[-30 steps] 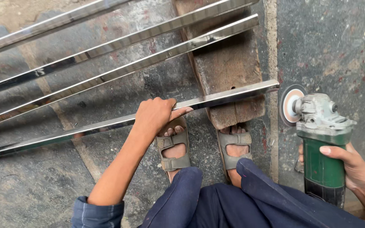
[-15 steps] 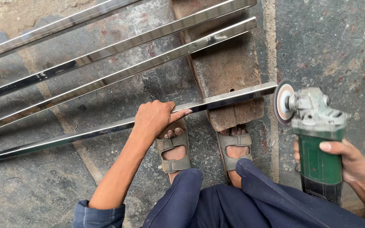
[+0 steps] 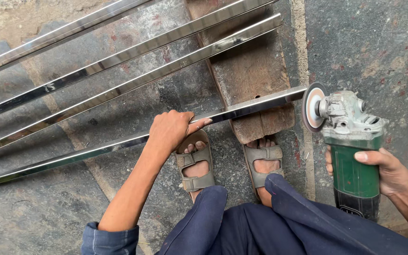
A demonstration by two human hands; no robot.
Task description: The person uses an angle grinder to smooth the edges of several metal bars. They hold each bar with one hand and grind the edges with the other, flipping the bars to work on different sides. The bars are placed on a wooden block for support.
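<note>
My left hand (image 3: 172,130) grips a long shiny square steel tube (image 3: 95,152) that lies across a worn wooden block (image 3: 249,71). My right hand (image 3: 386,170) holds a green-bodied angle grinder (image 3: 350,141) by its handle. The grinder's disc (image 3: 313,106) sits right at the tube's right end, touching or nearly touching it. My two sandalled feet (image 3: 227,160) rest just below the tube, the right one against the block.
Three more steel tubes (image 3: 119,59) lie side by side further away, slanting up to the right, their ends over the wooden block. Everything rests on a rough grey concrete floor (image 3: 369,42) with a pale seam running down it.
The grinder has moved left, bringing its disc from a short gap away up to the tube's end. My left hand has stayed on the tube.
</note>
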